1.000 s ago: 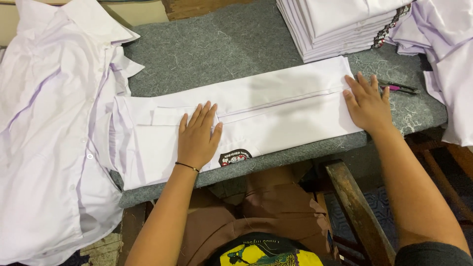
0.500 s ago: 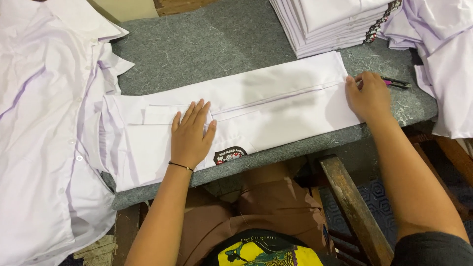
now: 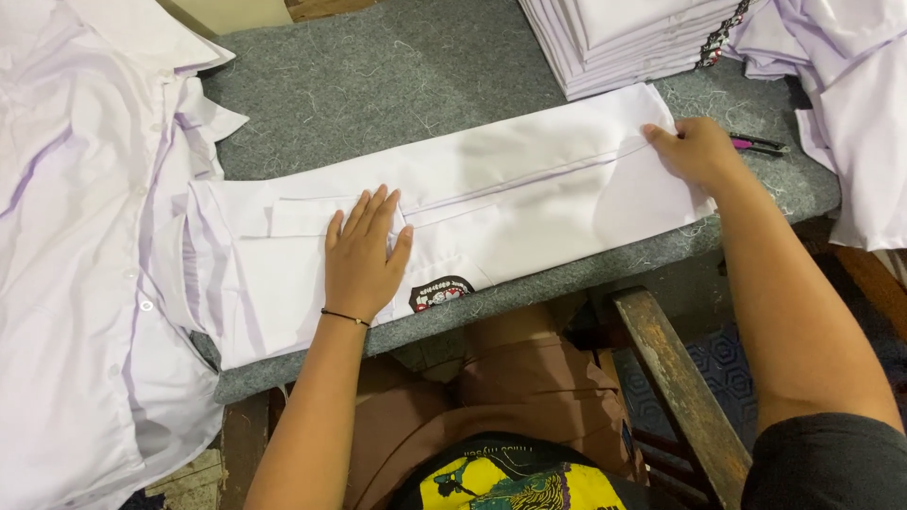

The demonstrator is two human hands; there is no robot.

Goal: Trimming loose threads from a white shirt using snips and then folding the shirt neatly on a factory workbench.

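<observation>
Two hands on white shirt (image 3: 491,203), right hand (image 3: 697,151) half-covering pink-handled tool (image 3: 756,144).

Left hand (image 3: 364,255) is pressed flat on the folded white shirt (image 3: 491,203), right hand (image 3: 694,151) grips its far end, pink pen (image 3: 756,144) just beyond.

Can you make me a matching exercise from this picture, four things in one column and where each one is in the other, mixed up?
Things:
1. left hand
2. right hand
3. stack of folded shirts
4. embroidered badge

Places:
A. at the top of the grey table, behind the long folded shirt
B. flat on the shirt near its collar end
C. on the shirt's near edge, by the table's front rim
D. at the shirt's far end, beside the pink-handled snips

Pairs: 1-B, 2-D, 3-A, 4-C
</observation>
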